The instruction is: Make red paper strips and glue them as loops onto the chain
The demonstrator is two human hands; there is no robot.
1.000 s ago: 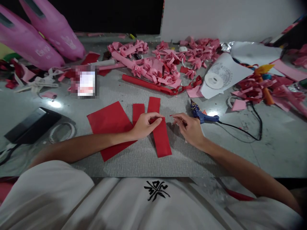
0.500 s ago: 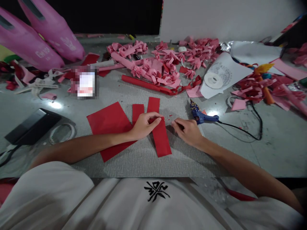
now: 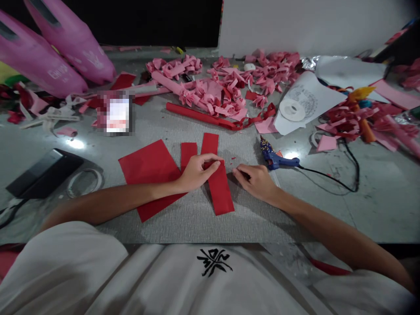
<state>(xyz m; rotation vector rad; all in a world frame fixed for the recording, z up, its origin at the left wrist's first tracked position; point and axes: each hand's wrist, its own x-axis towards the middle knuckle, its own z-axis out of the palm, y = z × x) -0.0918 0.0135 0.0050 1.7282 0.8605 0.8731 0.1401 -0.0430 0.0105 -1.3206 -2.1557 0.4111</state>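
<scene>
My left hand (image 3: 197,171) pinches the upper end of a red paper strip (image 3: 222,194) between thumb and fingers. The strip lies slanted on the grey mat, its lower end toward me. Just right of it, my right hand (image 3: 255,180) is closed, thumb and fingertips pressed together; what is in them, if anything, cannot be made out. Two more red strips, one upright strip (image 3: 210,143) and a shorter strip (image 3: 188,152), extend beyond my left hand. A large red paper sheet (image 3: 149,162) lies partly under my left forearm. Tiny red scraps (image 3: 233,158) sit between the hands.
Beyond my right hand lies a blue glue gun (image 3: 275,161) with a black cord. Pink paper curls (image 3: 213,96), a long red roll (image 3: 193,112) and a white tape roll (image 3: 292,110) fill the back. A black box (image 3: 46,173) and clear tape ring (image 3: 84,183) are left.
My right hand has shifted slightly left, closer to the strip. My left hand stays at the strip's upper end.
</scene>
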